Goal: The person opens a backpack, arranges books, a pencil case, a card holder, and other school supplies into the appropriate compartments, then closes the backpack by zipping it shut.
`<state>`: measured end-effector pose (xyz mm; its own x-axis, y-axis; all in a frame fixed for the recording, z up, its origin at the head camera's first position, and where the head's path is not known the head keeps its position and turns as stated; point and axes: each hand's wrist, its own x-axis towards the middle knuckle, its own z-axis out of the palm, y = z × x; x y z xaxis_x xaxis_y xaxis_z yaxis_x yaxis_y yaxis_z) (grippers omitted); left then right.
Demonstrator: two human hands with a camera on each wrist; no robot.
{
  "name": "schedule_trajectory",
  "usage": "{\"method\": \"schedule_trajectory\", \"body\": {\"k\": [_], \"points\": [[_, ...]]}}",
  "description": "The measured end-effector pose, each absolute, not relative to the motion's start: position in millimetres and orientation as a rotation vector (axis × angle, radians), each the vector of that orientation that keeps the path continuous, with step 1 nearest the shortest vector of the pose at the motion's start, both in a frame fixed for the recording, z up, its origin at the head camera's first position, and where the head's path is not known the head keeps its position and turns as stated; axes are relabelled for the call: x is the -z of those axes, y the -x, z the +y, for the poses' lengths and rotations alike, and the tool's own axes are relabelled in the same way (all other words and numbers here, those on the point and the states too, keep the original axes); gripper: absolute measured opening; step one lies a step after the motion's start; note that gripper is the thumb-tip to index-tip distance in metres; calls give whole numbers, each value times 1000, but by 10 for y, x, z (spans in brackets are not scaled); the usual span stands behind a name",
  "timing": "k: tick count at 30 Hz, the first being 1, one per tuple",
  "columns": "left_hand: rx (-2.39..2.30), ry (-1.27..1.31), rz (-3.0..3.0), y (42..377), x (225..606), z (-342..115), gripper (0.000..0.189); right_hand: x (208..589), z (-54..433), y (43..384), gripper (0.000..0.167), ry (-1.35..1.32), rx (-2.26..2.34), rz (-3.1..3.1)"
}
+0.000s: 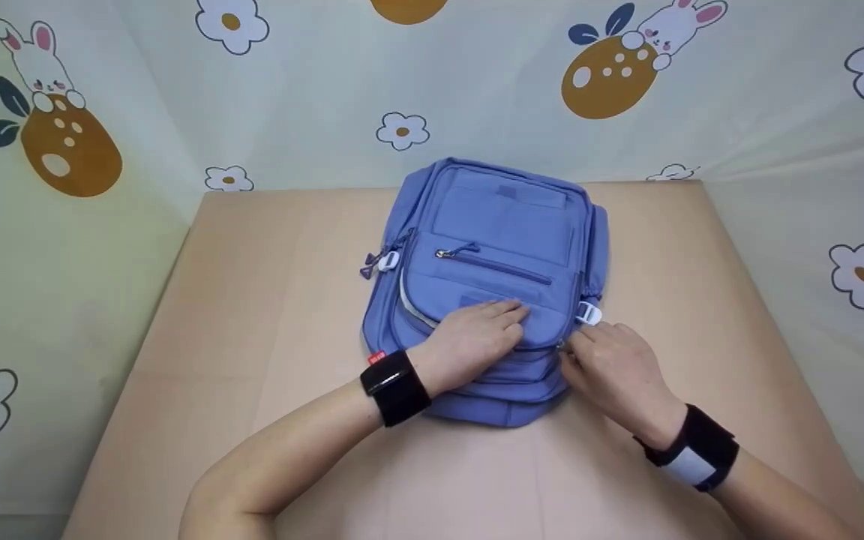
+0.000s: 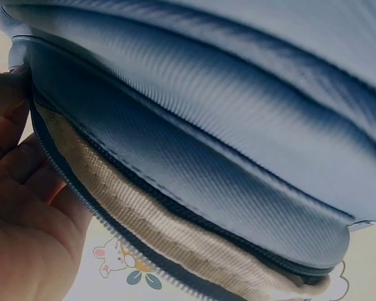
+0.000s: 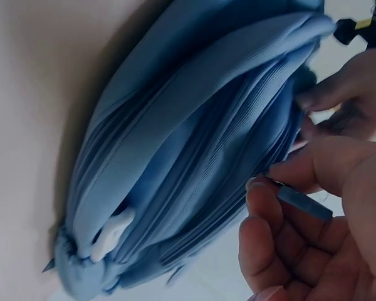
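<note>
A blue backpack (image 1: 503, 214) lies on its back, with its bottom end toward me. My left hand (image 1: 469, 341) rests on its front pocket, fingers stretched out across the fabric. At the pocket's right lower corner, my right hand (image 1: 616, 371) pinches a zipper pull (image 3: 305, 202) between thumb and curled fingers. The left wrist view shows the pocket's zipper parted along much of its length, with beige lining (image 2: 131, 194) in the gap. Another small zipper (image 1: 496, 266) crosses the front panel. The left thumb is hidden in the head view.
The backpack lies on a light wooden table (image 1: 289, 300). White buckles (image 1: 589, 313) sit at both sides of the bag, and pull cords (image 1: 372, 264) hang at its left. A patterned curtain (image 1: 312, 90) encloses the back and sides.
</note>
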<state>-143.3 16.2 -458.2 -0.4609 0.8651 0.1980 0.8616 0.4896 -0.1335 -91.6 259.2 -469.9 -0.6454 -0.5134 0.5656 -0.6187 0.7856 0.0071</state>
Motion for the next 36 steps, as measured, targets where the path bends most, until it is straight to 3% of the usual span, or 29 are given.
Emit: {"method": "schedule_trajectory", "body": {"k": [11, 24, 36], "points": [[-4, 1458, -2442, 1413, 4543, 58, 16, 4742, 2600, 913, 18, -808, -267, -2513], [143, 1400, -2410, 1510, 4565, -532, 13, 4747, 2617, 902, 23, -780, -292, -2574], [223, 1374, -2420, 1537, 4644, -564, 13, 4764, 2534, 860, 19, -816, -320, -2509]]}}
